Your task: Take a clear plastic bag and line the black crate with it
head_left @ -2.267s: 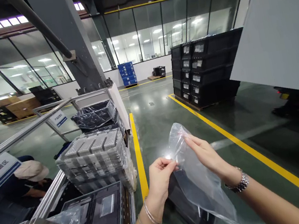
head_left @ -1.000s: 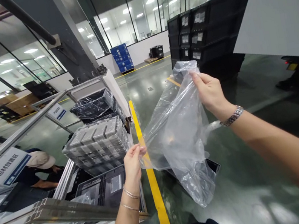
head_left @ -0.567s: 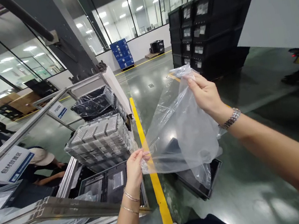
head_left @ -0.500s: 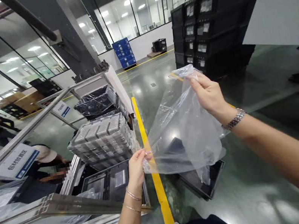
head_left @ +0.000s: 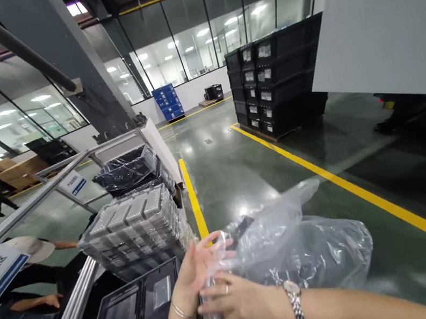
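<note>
a glossy green floor [head_left: 240, 176] with yellow lines [head_left: 323, 171] carries a pallet of stacked black crates [head_left: 271, 81] at one o'clock, blue crates [head_left: 167, 102] at twelve, far back.

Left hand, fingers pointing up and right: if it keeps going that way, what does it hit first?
The left hand already lies against the clear plastic bag, so it would press further into the film first. A dark object shows through the bag beyond the fingertips and would likely come next, though depth is unclear.
</note>
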### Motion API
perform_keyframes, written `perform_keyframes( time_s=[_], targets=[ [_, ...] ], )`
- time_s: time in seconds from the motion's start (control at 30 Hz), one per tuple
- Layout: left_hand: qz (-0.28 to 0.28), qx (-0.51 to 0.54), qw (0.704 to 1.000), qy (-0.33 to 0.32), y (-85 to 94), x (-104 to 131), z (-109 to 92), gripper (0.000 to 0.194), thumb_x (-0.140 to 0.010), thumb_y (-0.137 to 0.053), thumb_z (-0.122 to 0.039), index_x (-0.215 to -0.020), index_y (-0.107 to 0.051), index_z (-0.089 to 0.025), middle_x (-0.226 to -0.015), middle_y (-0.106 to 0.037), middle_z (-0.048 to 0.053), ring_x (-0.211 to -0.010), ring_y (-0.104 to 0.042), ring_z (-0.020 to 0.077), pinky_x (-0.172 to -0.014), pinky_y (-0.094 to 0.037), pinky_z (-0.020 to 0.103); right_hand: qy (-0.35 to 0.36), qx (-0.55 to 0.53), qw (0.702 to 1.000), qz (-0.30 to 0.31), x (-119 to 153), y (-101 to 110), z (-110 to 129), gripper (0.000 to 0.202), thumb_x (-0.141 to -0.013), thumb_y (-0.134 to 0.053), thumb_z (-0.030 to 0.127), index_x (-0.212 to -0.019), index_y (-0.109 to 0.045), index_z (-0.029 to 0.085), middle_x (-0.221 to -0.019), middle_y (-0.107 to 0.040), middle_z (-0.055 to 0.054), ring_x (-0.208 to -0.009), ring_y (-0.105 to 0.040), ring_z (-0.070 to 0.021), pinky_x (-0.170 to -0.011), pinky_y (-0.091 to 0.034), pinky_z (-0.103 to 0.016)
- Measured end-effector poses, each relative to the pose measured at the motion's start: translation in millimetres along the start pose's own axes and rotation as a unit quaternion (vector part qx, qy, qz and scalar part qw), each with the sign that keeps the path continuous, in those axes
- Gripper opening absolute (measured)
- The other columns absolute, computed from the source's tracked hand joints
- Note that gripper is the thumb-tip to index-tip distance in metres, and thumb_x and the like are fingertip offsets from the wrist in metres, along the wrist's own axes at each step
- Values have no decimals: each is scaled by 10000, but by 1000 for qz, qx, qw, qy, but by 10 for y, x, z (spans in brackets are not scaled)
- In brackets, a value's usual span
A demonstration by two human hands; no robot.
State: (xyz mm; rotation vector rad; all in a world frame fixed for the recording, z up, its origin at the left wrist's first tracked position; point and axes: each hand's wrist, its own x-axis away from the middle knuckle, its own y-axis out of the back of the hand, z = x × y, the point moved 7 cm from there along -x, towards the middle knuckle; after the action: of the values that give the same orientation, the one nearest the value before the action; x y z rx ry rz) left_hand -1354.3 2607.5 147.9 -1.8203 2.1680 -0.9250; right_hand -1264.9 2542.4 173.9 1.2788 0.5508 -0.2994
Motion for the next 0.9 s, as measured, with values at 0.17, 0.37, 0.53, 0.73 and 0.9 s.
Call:
perform_keyframes(
  time_s=[0.17, 0.37, 0.53, 0.73, 0.9],
  targets=[
    [-1, -171, 983, 60, -78, -62, 420, 521, -591, -787, -247, -1065, -597, -138, -866, -676, 102, -539, -586, 124, -502, -440, 225, -35, -22, 997, 62, 209, -628, 153, 289, -891, -461, 311, -733, -651, 161, -1184, -590, 8, -1178, -442, -189, -1039, -328, -317],
    [-67, -276, 955, 86, 185, -160, 1012, 553, -477, -824, -232, -989, -634, -145, -803, -610, 18, -646, -524, 95, -576, -389, 196, -77, -92, 982, 146, 335, -1112, 110, 93, -805, -643, 244, -780, -614, 159, -1083, -644, -1, -1138, -494, -167, -1002, -335, -352],
    [-156, -366, 913, 92, 263, -148, 1052, 422, -590, -720, -501, -682, -675, -92, -534, -528, 0, -492, -393, 79, -510, -281, 217, -108, -139, 978, 110, 492, -1445, 112, 96, -784, -657, 233, -778, -581, 175, -1056, -663, -4, -1070, -547, -193, -1042, -251, -437],
    [-245, -287, 926, -5, 287, -33, 715, 411, -550, -745, -502, -601, -645, -107, -536, -562, 7, -508, -419, 83, -534, -304, 213, -149, -262, 952, 46, 682, -1589, 146, 110, -778, -658, 213, -751, -557, 180, -1100, -652, 3, -1029, -578, -153, -1084, -206, -376],
    [-307, -255, 913, -81, 338, 76, 581, 368, -517, -789, -376, -512, -509, -139, -473, -507, -34, -482, -402, 69, -532, -305, 206, -174, -343, 923, -12, 731, -1174, 201, 69, -797, -609, 254, -821, -610, 189, -1073, -659, -14, -1035, -576, -159, -1085, -207, -355]
  ],
)
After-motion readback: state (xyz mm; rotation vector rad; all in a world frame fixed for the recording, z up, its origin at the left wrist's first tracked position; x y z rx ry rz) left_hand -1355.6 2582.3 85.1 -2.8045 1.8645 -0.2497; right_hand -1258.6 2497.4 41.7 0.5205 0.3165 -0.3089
